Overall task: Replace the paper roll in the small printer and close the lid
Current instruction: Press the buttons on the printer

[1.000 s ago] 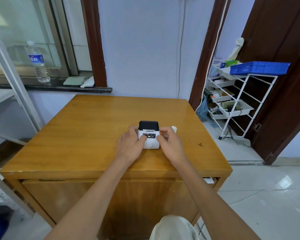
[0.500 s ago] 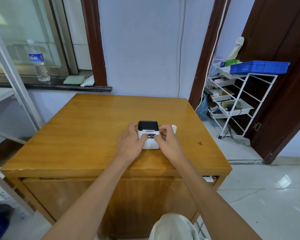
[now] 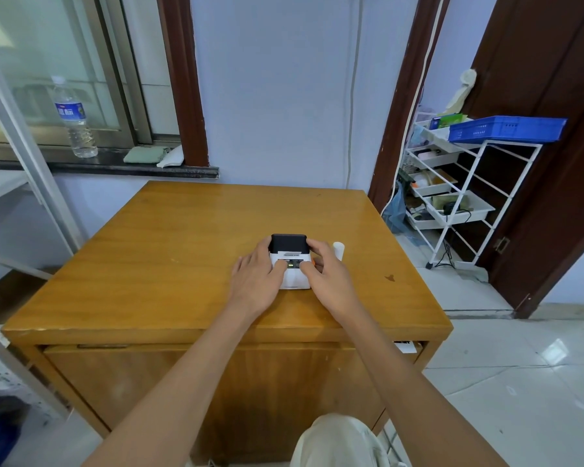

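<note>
A small white printer [image 3: 290, 256] with a black lid lies on the wooden table [image 3: 189, 244], lid down. My left hand [image 3: 255, 279] grips its left side, thumb resting on the front panel. My right hand [image 3: 327, 276] holds its right side, thumb on the panel and fingers up by the lid edge. A white paper roll [image 3: 338, 248] stands on the table just right of the printer, partly hidden behind my right hand.
The table stands against a pale wall. A water bottle [image 3: 75, 119] is on the window sill at the left. A white wire rack [image 3: 452, 197] with a blue tray [image 3: 506, 129] stands at the right by a dark door.
Both thumbs have slid inward onto the printer's front panel, and my right fingers have moved up beside the lid. The printer has stayed where it was.
</note>
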